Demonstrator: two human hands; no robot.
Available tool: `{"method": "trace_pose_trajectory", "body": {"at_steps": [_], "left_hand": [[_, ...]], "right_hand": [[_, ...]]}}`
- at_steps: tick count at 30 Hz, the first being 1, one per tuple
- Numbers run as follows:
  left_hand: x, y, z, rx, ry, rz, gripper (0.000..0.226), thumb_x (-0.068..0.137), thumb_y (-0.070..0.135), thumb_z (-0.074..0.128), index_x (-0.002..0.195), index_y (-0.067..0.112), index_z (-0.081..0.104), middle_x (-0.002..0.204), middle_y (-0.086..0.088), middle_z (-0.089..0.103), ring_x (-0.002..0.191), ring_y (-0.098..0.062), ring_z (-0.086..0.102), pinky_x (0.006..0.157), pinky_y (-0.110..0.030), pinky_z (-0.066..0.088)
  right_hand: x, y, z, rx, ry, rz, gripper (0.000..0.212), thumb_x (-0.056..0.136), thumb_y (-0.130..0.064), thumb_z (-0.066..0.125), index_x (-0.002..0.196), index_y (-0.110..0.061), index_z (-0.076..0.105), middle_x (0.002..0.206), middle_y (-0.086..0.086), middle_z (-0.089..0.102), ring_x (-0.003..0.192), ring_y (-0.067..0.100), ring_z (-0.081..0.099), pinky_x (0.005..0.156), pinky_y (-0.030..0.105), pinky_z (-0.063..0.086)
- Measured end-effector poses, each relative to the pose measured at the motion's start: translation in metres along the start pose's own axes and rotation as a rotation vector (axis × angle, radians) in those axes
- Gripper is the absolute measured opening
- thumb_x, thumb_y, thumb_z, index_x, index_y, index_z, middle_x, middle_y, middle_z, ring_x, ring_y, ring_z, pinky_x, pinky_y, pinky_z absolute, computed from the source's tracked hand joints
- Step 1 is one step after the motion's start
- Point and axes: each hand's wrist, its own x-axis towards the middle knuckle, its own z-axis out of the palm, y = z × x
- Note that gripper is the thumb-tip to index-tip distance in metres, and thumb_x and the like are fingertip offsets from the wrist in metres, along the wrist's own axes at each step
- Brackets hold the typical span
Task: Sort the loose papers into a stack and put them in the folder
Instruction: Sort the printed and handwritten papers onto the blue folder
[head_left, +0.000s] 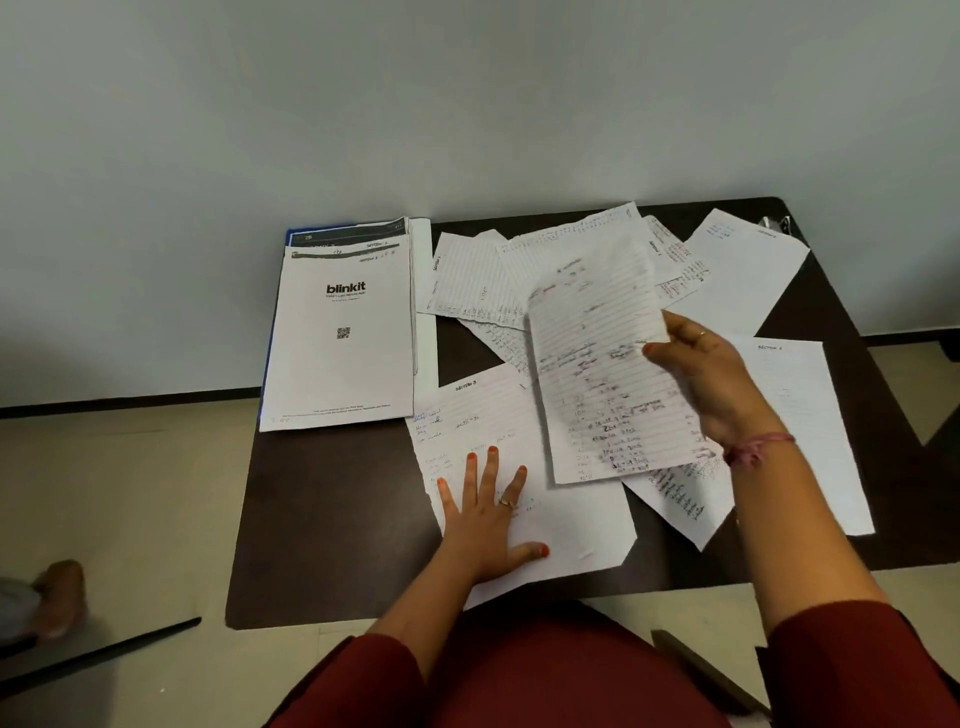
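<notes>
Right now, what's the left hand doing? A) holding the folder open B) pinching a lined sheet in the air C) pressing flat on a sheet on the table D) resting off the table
C: the left hand lies with fingers straight and spread on the sheet headed Section 3 on the table, while the right hand holds the lined sheet up.

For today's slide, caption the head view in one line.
Right hand lifts a lined sheet; left hand flattens another page.
</notes>
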Motion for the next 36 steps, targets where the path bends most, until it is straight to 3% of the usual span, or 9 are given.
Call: {"method": "trace_pose_trajectory", "body": {"at_steps": [3,6,10,14,16,19,26,32,36], "left_hand": [[0.003,0.0,-0.002,-0.003,-0.01,-0.008,0.111,0.048,0.093,0.006,0.139,0.04,-0.028,0.146,-0.003,-0.045,0.131,-0.028,-0.044,0.102,-0.064,-0.022],[0.007,-0.001,-0.005,0.014,-0.014,-0.012,0.111,0.055,0.097,0.015,0.141,0.04,-0.028,0.147,-0.004,-0.043,0.13,-0.028,-0.045,0.103,-0.065,-0.021],[0.01,0.0,-0.01,-0.001,-0.016,-0.013,0.105,0.075,0.081,0.044,0.148,0.036,-0.018,0.146,-0.002,-0.044,0.13,-0.027,-0.044,0.103,-0.063,-0.022],[0.01,0.0,-0.012,-0.009,-0.02,-0.005,0.106,0.076,0.078,0.047,0.149,0.035,-0.016,0.149,-0.004,-0.04,0.13,-0.027,-0.044,0.104,-0.063,-0.021],[0.01,-0.001,-0.012,-0.008,-0.02,-0.005,0.106,0.076,0.078,0.047,0.149,0.035,-0.016,0.15,-0.004,-0.04,0.131,-0.027,-0.043,0.104,-0.063,-0.02],[0.011,-0.002,-0.014,-0.01,-0.016,0.0,0.105,0.076,0.078,0.047,0.149,0.034,-0.015,0.149,-0.004,-0.041,0.133,-0.028,-0.042,0.104,-0.063,-0.021],[0.017,-0.004,-0.019,-0.023,-0.021,-0.006,0.106,0.075,0.077,0.05,0.15,0.035,-0.013,0.15,-0.003,-0.039,0.134,-0.028,-0.041,0.104,-0.064,-0.021],[0.018,-0.004,-0.018,-0.012,-0.017,-0.009,0.106,0.074,0.079,0.049,0.149,0.037,-0.012,0.143,0.001,-0.046,0.13,-0.024,-0.044,0.104,-0.062,-0.022],[0.02,-0.006,-0.017,-0.002,0.003,-0.008,0.106,0.072,0.081,0.048,0.15,0.038,-0.01,0.15,-0.001,-0.039,0.136,-0.027,-0.039,0.105,-0.063,-0.02]], "right_hand": [[-0.001,-0.01,-0.008,0.005,0.026,-0.056,0.036,0.086,0.013,0.052,0.108,-0.013,0.062,0.091,-0.005,0.074,0.087,0.01,0.07,0.073,0.02,0.055],[-0.005,-0.019,-0.011,-0.032,0.012,-0.085,0.036,0.088,0.012,0.051,0.111,-0.013,0.061,0.095,-0.004,0.073,0.085,0.012,0.07,0.069,0.022,0.056],[-0.005,-0.026,-0.015,-0.546,0.071,-0.248,0.037,0.09,-0.005,0.057,0.123,-0.023,0.061,0.109,0.0,0.064,0.082,0.019,0.061,0.074,0.031,0.055],[-0.005,-0.019,-0.003,-0.922,0.041,-0.425,0.038,0.094,-0.01,0.051,0.13,-0.021,0.058,0.114,-0.002,0.059,0.079,0.005,0.053,0.06,0.008,0.039],[-0.005,-0.003,0.007,-1.151,0.011,-0.455,0.039,0.095,-0.008,0.046,0.13,-0.022,0.058,0.119,0.004,0.058,0.088,0.008,0.051,0.06,0.01,0.035],[-0.008,0.04,0.014,-1.374,-0.002,-0.418,0.041,0.093,-0.008,0.047,0.129,-0.026,0.058,0.115,0.0,0.056,0.099,0.015,0.051,0.064,0.022,0.047],[-0.021,0.123,0.018,-1.416,-0.018,-0.302,0.038,0.096,-0.01,0.047,0.134,-0.015,0.054,0.119,0.008,0.056,0.101,0.028,0.054,0.068,0.036,0.052],[-0.021,0.142,0.017,-1.373,-0.03,-0.246,0.045,0.092,-0.011,0.048,0.136,-0.013,0.051,0.125,0.006,0.052,0.103,0.025,0.053,0.072,0.033,0.051],[-0.019,0.145,0.019,-1.298,0.009,-0.257,0.04,0.095,-0.018,0.046,0.134,-0.011,0.052,0.124,0.005,0.052,0.105,0.021,0.053,0.073,0.025,0.046]]}}
